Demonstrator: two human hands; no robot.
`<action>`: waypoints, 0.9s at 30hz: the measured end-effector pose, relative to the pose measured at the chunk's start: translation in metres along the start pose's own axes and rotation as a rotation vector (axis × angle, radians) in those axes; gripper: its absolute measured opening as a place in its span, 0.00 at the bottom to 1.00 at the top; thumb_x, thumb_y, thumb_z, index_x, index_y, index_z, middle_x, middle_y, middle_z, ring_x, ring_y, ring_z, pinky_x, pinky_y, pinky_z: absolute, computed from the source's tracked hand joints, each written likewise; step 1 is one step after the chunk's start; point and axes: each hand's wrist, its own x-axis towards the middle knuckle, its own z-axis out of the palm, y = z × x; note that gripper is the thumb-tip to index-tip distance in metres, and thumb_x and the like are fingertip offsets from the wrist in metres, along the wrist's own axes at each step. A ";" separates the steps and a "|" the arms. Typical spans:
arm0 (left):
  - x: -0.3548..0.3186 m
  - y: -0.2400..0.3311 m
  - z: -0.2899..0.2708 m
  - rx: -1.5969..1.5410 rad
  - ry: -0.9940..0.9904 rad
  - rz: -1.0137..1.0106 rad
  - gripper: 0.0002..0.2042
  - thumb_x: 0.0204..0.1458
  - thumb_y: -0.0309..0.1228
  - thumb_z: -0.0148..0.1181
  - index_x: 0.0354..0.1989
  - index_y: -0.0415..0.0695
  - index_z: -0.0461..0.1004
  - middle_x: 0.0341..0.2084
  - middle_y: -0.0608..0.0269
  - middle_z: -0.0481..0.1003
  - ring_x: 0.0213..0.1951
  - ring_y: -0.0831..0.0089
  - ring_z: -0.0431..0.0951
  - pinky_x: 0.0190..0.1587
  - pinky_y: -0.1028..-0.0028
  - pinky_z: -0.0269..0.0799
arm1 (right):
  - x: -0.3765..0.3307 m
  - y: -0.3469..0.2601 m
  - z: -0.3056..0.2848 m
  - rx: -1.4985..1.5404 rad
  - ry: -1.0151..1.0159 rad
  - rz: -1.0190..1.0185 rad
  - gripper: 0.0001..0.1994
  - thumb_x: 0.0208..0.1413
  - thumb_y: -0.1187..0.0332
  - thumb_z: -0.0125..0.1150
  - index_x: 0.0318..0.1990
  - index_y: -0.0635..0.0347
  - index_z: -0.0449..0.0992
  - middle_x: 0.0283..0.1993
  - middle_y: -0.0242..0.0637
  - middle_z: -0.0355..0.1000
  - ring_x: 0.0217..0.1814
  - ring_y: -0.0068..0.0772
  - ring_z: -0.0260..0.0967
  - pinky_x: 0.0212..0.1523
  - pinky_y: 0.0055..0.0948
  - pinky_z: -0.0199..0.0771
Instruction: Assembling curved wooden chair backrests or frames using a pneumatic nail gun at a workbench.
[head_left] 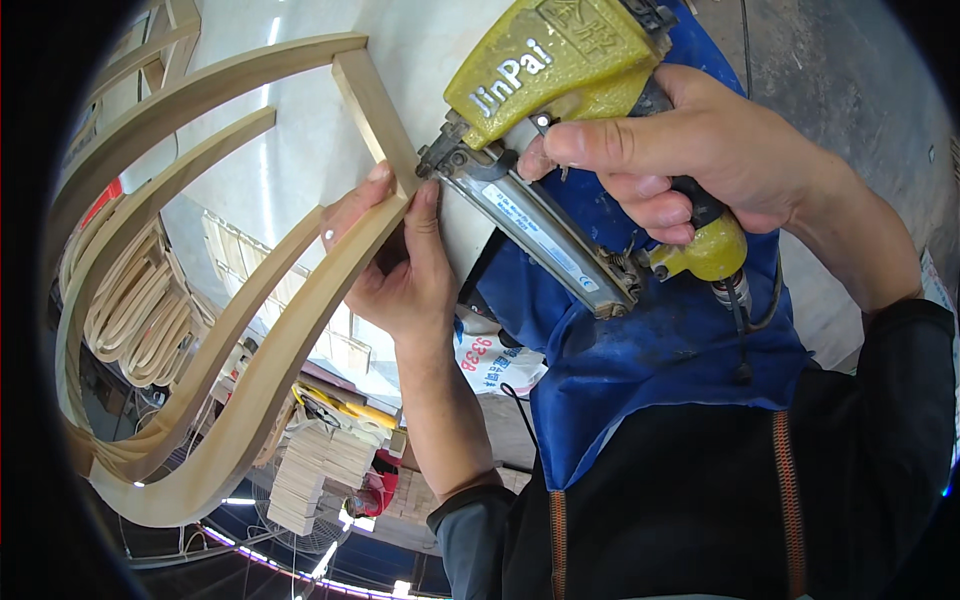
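Note:
My right hand point(715, 150) grips a yellow-green nail gun point(555, 70) by its dark handle, thumb across the upper side and a fingertip by the trigger. The gun's nose sits at the corner of a curved pale wooden frame point(285, 345), where a short crosspiece point(370, 105) meets a long bent strip. Whether the nose presses on the wood or just misses it, I cannot tell. My left hand point(410, 280) is closed around that corner, thumb on the near side and fingers beyond, close to the gun's nose. The frame's bent far end reaches to the left.
Under the frame is a whitish work surface point(290, 130). Several curved wooden pieces point(145, 310) are stacked at left. Pale wooden blocks point(310, 475) and a fan point(300, 525) appear lower down. A blue apron point(650, 350) covers my lap beside a white printed bag point(490, 360).

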 end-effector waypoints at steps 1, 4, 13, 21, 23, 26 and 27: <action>0.001 0.000 0.001 -0.016 0.007 0.009 0.18 0.55 0.14 0.66 0.54 0.34 0.74 0.49 0.53 0.78 0.51 0.68 0.79 0.57 0.69 0.75 | -0.001 0.000 0.000 0.001 -0.001 -0.008 0.23 0.66 0.53 0.64 0.52 0.68 0.77 0.19 0.22 0.58 0.16 0.13 0.55 0.18 0.20 0.58; 0.002 0.001 -0.001 -0.012 -0.007 0.017 0.18 0.55 0.14 0.66 0.55 0.34 0.74 0.49 0.53 0.78 0.51 0.69 0.79 0.57 0.70 0.75 | -0.002 0.002 -0.001 0.004 -0.012 0.001 0.23 0.66 0.54 0.64 0.53 0.68 0.77 0.19 0.22 0.59 0.16 0.13 0.55 0.18 0.20 0.58; 0.003 -0.001 0.005 -0.042 0.041 0.029 0.18 0.52 0.15 0.70 0.51 0.38 0.75 0.46 0.55 0.78 0.44 0.68 0.77 0.50 0.71 0.74 | -0.002 0.003 -0.003 0.005 0.005 -0.016 0.23 0.66 0.53 0.64 0.53 0.69 0.77 0.18 0.23 0.60 0.16 0.13 0.56 0.18 0.20 0.58; 0.001 0.002 0.000 0.002 0.046 0.014 0.18 0.52 0.15 0.70 0.51 0.38 0.75 0.45 0.55 0.78 0.43 0.68 0.77 0.49 0.70 0.74 | 0.000 0.005 0.000 -0.033 0.022 -0.024 0.23 0.65 0.55 0.65 0.52 0.70 0.77 0.18 0.22 0.61 0.15 0.12 0.58 0.18 0.19 0.59; 0.004 0.003 0.003 0.012 0.034 0.011 0.18 0.52 0.15 0.71 0.51 0.37 0.75 0.45 0.55 0.78 0.43 0.68 0.77 0.49 0.70 0.74 | 0.000 0.004 -0.004 -0.023 0.036 -0.008 0.22 0.65 0.55 0.65 0.52 0.70 0.77 0.18 0.22 0.61 0.15 0.12 0.58 0.17 0.19 0.59; 0.003 0.002 0.002 0.033 0.038 0.022 0.18 0.51 0.15 0.71 0.51 0.37 0.75 0.45 0.55 0.78 0.42 0.68 0.77 0.48 0.70 0.74 | 0.000 -0.001 -0.005 -0.056 0.027 -0.002 0.22 0.65 0.56 0.66 0.52 0.70 0.77 0.18 0.22 0.61 0.15 0.12 0.58 0.17 0.18 0.60; 0.004 0.001 0.001 0.046 0.033 0.046 0.18 0.51 0.15 0.71 0.50 0.38 0.76 0.45 0.55 0.78 0.42 0.68 0.77 0.47 0.71 0.73 | 0.000 -0.003 -0.004 -0.046 0.026 0.010 0.22 0.65 0.56 0.66 0.52 0.70 0.77 0.18 0.22 0.62 0.15 0.12 0.58 0.17 0.18 0.60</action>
